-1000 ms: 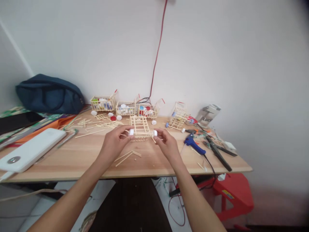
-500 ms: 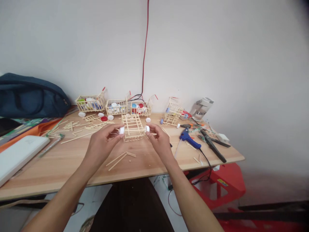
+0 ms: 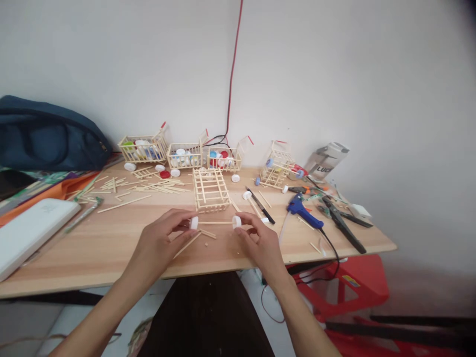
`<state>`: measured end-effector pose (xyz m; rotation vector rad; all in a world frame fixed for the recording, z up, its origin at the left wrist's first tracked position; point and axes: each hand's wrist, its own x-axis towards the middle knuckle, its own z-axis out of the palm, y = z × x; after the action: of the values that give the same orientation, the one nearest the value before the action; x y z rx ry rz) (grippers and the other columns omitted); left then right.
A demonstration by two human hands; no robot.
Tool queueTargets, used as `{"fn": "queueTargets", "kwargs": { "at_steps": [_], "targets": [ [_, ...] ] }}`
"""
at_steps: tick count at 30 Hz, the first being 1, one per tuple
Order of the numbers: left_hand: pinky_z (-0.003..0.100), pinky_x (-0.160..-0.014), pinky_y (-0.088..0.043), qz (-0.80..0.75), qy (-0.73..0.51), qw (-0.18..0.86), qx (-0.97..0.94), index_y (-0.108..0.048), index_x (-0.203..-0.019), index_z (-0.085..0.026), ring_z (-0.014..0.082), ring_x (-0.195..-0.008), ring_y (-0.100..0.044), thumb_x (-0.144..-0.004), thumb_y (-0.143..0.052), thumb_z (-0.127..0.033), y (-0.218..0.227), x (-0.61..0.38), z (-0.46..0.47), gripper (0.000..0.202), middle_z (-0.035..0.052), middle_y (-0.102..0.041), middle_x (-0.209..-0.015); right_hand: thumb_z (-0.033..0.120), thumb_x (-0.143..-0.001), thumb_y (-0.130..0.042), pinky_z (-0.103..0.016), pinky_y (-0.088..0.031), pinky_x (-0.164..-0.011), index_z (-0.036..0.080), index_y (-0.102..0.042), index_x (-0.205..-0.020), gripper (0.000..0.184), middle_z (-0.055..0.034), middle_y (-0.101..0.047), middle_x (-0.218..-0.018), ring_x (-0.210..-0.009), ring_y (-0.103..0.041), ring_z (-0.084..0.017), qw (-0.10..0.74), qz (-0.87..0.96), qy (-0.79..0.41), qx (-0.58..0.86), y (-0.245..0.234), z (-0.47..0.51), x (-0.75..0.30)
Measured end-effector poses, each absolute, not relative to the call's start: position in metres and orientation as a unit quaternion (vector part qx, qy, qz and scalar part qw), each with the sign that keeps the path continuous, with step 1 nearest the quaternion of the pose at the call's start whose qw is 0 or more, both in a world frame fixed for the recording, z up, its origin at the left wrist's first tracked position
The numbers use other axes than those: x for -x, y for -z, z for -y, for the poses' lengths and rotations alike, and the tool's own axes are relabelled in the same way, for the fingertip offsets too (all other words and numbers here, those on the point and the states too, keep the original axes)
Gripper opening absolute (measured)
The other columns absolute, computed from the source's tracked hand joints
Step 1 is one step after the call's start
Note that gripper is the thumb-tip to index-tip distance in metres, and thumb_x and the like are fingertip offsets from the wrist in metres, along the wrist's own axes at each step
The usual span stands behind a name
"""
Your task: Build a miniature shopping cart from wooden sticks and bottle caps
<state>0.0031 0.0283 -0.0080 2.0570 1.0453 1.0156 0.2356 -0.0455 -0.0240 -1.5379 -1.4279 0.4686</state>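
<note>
My left hand [image 3: 161, 240] pinches a white bottle cap [image 3: 194, 223], and my right hand [image 3: 262, 243] grips a second white cap [image 3: 237, 222]. A thin wooden stick [image 3: 215, 223] runs between the two caps like an axle, held level just above the table's front part. Beyond it rests a small open frame basket [image 3: 211, 203] built of pale sticks, apart from both hands. Several loose sticks [image 3: 188, 244] lie beneath the axle. To the right of my right hand are a black pen [image 3: 265, 210] and another white cap [image 3: 247, 195].
Stick-built mini carts [image 3: 143, 148] holding bottle caps line the wall. At right lie a blue glue gun [image 3: 305, 213], black-handled pliers [image 3: 345, 228] and a box [image 3: 329, 158]. A white power bank [image 3: 39, 233] and blue bag [image 3: 48, 139] occupy the left. A red stool [image 3: 353, 292] stands below.
Both hands have drawn the capped stick back toward me, off the frame basket, which now stands clear behind it. The camera view has shifted slightly.
</note>
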Motion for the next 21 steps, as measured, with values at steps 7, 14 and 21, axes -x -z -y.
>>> {"fn": "queueTargets", "kwargs": {
  "at_steps": [7, 14, 21],
  "targets": [
    [0.028, -0.078, -0.052, -0.419, -0.371, 0.3, -0.773, -0.07, -0.104, -0.025, 0.0188, -0.081, -0.067, -0.078, -0.065, -0.032, 0.01, -0.003, -0.034, 0.027, 0.0041, -0.071, -0.102, 0.034, -0.086, -0.058, -0.033, -0.049, -0.078, 0.023, -0.064, -0.113, 0.03, -0.0057, -0.068, -0.114, -0.08, -0.064, -0.018, 0.424, 0.597, -0.173, 0.659, 0.033, 0.038, -0.235],
    [0.031, -0.079, -0.05, -0.452, -0.342, 0.275, -0.777, -0.064, -0.108, -0.022, 0.0187, -0.086, -0.063, -0.079, -0.061, -0.025, 0.014, 0.005, -0.037, 0.029, 0.0055, -0.066, -0.108, 0.037, -0.085, -0.058, -0.031, -0.047, -0.069, 0.022, -0.065, -0.109, 0.03, -0.0052, -0.072, -0.1, -0.069, -0.061, -0.018, 0.39, 0.605, -0.154, 0.677, 0.038, 0.032, -0.229],
    [0.035, -0.077, -0.042, -0.478, -0.225, 0.18, -0.829, -0.055, -0.081, -0.02, 0.0224, -0.086, -0.052, -0.087, -0.055, -0.024, 0.021, 0.02, -0.015, 0.008, 0.004, -0.058, -0.086, 0.042, -0.084, -0.06, -0.028, -0.045, -0.063, 0.023, -0.066, -0.104, 0.028, -0.0038, -0.073, -0.092, -0.066, -0.061, -0.018, 0.386, 0.595, -0.144, 0.69, 0.04, 0.034, -0.229]
  ]
}}
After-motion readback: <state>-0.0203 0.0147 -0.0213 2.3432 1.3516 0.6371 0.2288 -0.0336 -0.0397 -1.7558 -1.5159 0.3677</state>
